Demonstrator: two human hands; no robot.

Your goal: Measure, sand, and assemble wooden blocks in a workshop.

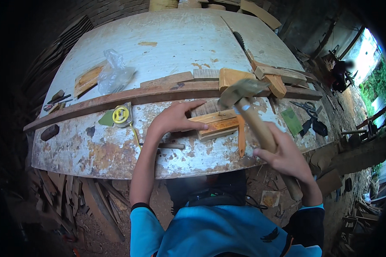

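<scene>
— Hands first? Left hand [174,118] lies flat, fingers pressing the stacked wooden strips [215,123] at the workbench [94,150] front. Right hand [284,156] is wrapped round the hammer [254,115] handle.

— Handling? Strips look light, stiff, prone to splitting; best pinned near their left end. Hammer seems head-heavy, gripped low.

— Axis? Strips run left-right; handle slants up-left, head above them.

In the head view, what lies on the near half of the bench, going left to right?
Dark block → yellow tape measure → left hand → stacked wood strips → hammer in the right hand → green card → scissors.
</scene>
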